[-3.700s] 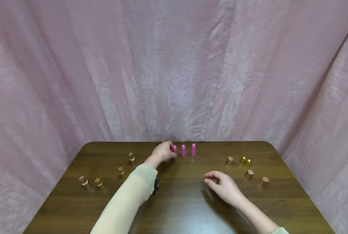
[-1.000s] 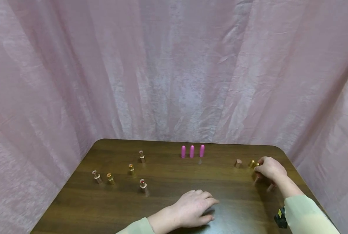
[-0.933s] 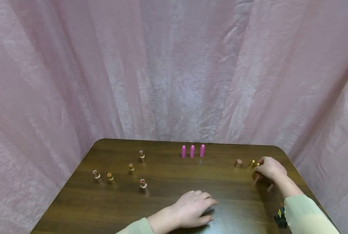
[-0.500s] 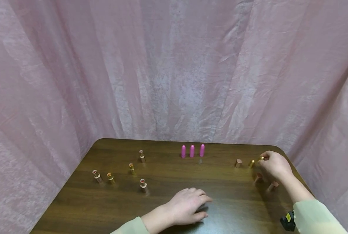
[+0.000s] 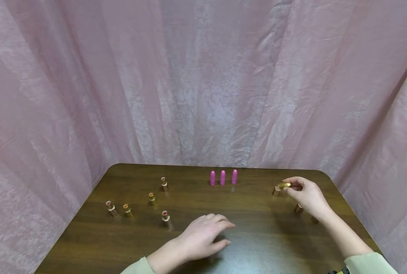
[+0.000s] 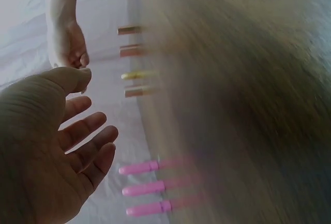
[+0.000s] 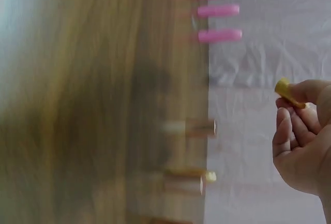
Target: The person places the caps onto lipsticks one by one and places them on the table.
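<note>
My right hand (image 5: 307,196) pinches a gold lipstick cap (image 5: 284,185) between thumb and fingers, held tilted above the table's right side. The right wrist view shows the same gold cap (image 7: 283,88) with its end past the thumb. Below and around this hand stand rose-gold caps (image 5: 276,191). Another gold cap (image 7: 210,176) stands among them, hidden by the hand in the head view. My left hand (image 5: 203,236) hovers over the front middle of the table, fingers spread and holding nothing. To its left are uncapped lipstick tubes, one rose-gold tube (image 5: 166,217) being nearest.
Three pink bullet-shaped tubes (image 5: 222,177) stand upright in a row at the back middle. Gold tubes (image 5: 127,210) and rose-gold tubes (image 5: 111,208) are spread over the left side. A pink curtain (image 5: 203,95) hangs behind the brown wooden table (image 5: 251,228).
My right hand has lifted one gold cap from beside the other and moved it left. My left hand, which earlier placed a pink tube in the row, has drifted slightly left.
</note>
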`<act>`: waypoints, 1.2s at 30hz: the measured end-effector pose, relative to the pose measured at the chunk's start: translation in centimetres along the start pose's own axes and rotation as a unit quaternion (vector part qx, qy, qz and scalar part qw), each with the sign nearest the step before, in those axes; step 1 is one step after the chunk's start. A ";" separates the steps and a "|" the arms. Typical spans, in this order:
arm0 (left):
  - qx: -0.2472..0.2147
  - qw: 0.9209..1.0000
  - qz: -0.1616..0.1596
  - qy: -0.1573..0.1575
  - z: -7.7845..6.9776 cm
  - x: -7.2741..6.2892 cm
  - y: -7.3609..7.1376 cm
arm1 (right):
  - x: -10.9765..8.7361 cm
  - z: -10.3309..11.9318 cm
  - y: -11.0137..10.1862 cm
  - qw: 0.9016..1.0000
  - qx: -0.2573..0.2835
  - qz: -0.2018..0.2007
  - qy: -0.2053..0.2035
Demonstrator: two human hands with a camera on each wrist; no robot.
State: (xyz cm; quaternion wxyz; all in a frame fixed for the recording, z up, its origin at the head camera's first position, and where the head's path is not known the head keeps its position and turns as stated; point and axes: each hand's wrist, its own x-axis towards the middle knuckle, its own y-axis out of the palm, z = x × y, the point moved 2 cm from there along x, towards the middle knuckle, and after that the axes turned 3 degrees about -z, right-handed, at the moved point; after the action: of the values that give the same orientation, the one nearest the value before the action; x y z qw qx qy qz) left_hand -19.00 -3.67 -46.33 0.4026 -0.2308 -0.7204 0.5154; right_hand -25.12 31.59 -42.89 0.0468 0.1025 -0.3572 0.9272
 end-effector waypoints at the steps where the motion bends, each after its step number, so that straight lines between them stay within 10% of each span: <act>1: 0.000 1.000 -0.003 -0.004 0.2 -0.2 -0.2 | -0.2 0.3 0.4 1.000 0.024 0.004 0.006; 7: -0.007 1.000 -0.022 -0.020 1.2 -1.2 -0.9 | -1.5 1.3 3.0 0.974 0.202 0.045 0.093; 13: -0.012 0.999 -0.031 -0.031 2.0 -2.3 -0.9 | -2.8 1.3 6.7 0.866 0.464 0.096 0.163; 16: -0.012 0.999 -0.033 -0.037 2.1 -2.9 -0.8 | -3.5 1.0 8.5 0.831 0.514 0.123 0.174; 24: -0.001 0.989 -0.102 -0.104 3.9 -5.2 -4.4 | -4.1 0.7 10.6 0.820 0.520 0.133 0.197; 36: 0.088 0.943 -0.123 -0.298 12.3 -12.1 -12.3 | -4.1 0.4 10.9 0.824 0.508 0.138 0.209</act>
State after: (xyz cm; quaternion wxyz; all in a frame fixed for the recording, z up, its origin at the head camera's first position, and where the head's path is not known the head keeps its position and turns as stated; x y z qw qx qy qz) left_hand -21.18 -24.05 -40.88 0.2487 0.0598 -0.7819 0.5685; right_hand -22.82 23.19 -50.58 -0.0673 -0.1352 0.1729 0.9733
